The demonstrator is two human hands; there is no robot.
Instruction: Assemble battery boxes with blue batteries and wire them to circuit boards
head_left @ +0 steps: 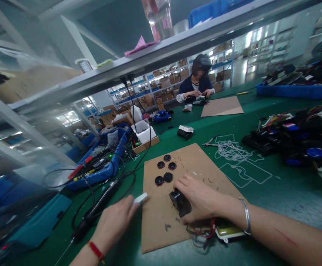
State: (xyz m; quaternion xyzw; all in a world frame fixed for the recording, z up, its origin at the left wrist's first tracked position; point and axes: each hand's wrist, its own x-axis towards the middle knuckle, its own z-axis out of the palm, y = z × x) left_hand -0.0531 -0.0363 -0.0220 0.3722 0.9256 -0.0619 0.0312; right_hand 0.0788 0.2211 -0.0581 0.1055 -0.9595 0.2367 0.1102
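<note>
My left hand (115, 217), with a red band at the wrist, is closed on a flat, whitish tool (141, 198) like a pry blade. Its tip reaches over the left edge of a brown cardboard sheet (153, 225). On that sheet my right hand (198, 195) grips a black plastic part (178, 201), partly hidden by the fingers. Red and black wires (212, 227) trail near the right wrist, beside a white-framed, yellowish panel (230, 232) partly under the forearm. Several small round black pieces (168, 177), speaker-like, lie on the cardboard beyond my hands.
Black electronic parts with wires (285, 136) are heaped at right. White cord (233, 149) and pliers (211, 141) lie past the cardboard. At left are a blue bin (122, 144), a black corded tool (97, 207) and a teal box (39, 221). Another person (195, 79) works across the table.
</note>
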